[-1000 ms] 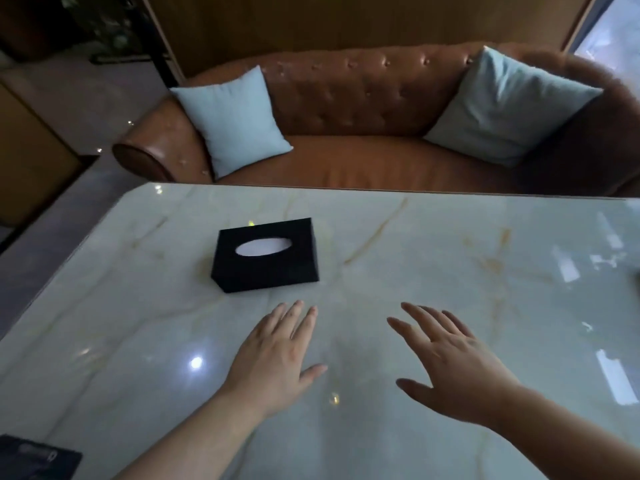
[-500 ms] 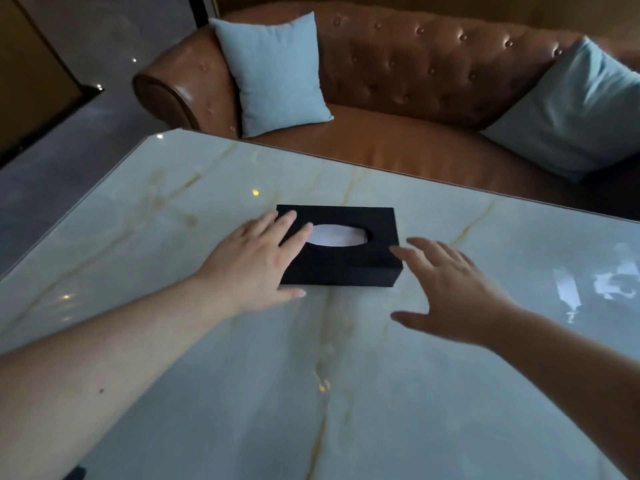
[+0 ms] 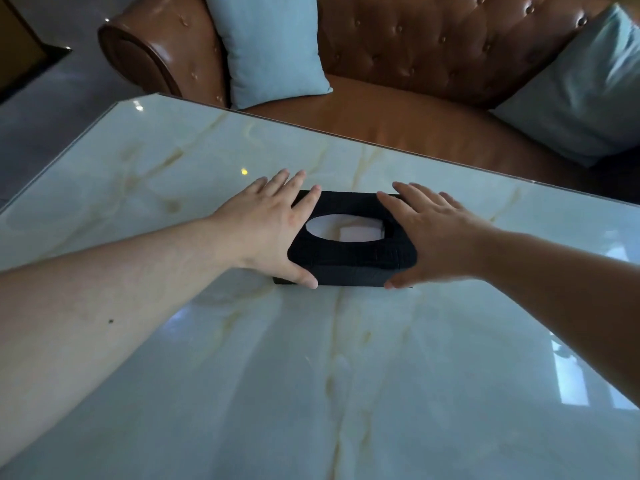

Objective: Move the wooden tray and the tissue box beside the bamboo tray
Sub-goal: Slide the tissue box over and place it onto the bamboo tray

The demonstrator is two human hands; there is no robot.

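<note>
A black tissue box (image 3: pixel 349 256) with an oval opening showing white tissue rests on the marble table (image 3: pixel 311 375). My left hand (image 3: pixel 268 230) clasps its left end, fingers over the top edge and thumb on the near side. My right hand (image 3: pixel 429 233) clasps the right end the same way. The box still touches the table. Neither the wooden tray nor the bamboo tray is in view.
A brown leather sofa (image 3: pixel 415 57) stands just beyond the table's far edge, with a light blue cushion (image 3: pixel 273 46) at its left and another (image 3: pixel 581 95) at its right. The table's left corner (image 3: pixel 152 97) gives onto grey floor.
Both hands have moved forward and closed around the ends of the tissue box. The view has come closer to the box.
</note>
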